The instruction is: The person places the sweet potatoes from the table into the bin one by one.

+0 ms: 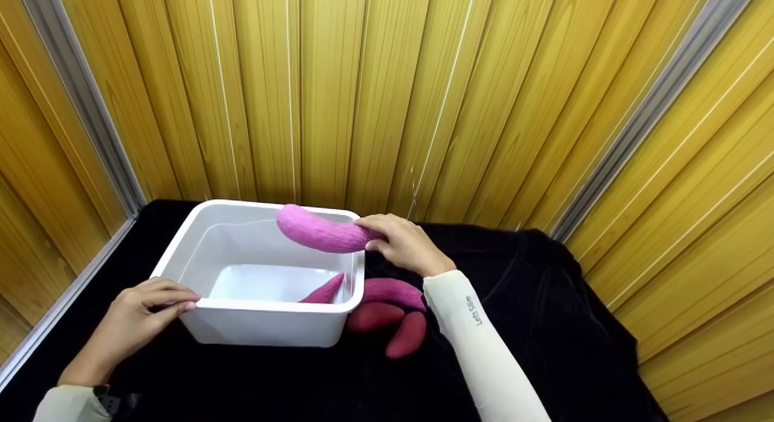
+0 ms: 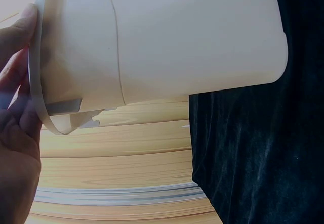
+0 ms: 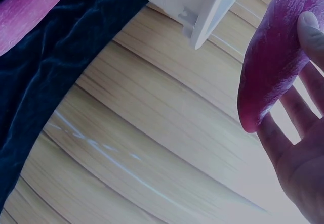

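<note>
My right hand (image 1: 406, 243) grips the right end of a long, curved pink-purple sweet potato (image 1: 323, 231), which is above the right part of a white plastic tub (image 1: 266, 325). In the right wrist view the thumb lies on one side of the sweet potato (image 3: 276, 57) and fingers on the other. My left hand (image 1: 136, 313) pinches the tub's front left corner at the rim, and the left wrist view has its fingers at the rim too. Inside the tub, a darker pink tapered sweet potato (image 1: 326, 291) leans near the front right, its lower part hidden by the front wall.
Right of the tub, another pink sweet potato (image 1: 393, 292) and two smaller reddish ones, a rounded one (image 1: 376, 317) and a narrow one (image 1: 407, 335), lie close together on black cloth (image 1: 514, 349). Yellow wood-patterned panels (image 1: 387, 95) stand behind and at both sides.
</note>
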Tool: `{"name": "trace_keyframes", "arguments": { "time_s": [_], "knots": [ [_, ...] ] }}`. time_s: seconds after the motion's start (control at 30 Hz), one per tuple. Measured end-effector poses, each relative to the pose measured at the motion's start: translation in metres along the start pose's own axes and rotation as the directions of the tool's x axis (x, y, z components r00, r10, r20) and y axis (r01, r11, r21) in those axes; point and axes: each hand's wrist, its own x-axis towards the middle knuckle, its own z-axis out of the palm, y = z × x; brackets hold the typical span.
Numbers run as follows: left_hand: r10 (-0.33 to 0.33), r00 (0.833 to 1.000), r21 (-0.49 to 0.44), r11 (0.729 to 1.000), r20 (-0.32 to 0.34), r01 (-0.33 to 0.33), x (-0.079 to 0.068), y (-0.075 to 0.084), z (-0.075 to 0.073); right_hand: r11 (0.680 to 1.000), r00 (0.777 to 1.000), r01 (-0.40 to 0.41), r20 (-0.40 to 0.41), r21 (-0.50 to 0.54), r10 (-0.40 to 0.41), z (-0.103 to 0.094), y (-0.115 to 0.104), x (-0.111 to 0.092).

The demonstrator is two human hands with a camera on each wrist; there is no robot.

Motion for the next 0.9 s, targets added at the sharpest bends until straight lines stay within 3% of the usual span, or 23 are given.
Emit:
{"name": "trace_keyframes", "arguments": {
  "time_s": [0.9],
  "knots": [
    [0.016,1.000,0.002,1.000,-0.007,-0.016,-0.002,0.000,-0.001,0.999,0.997,0.041,0.069,0.010,-0.042,0.023,-0.038,0.027]
  ]
}}
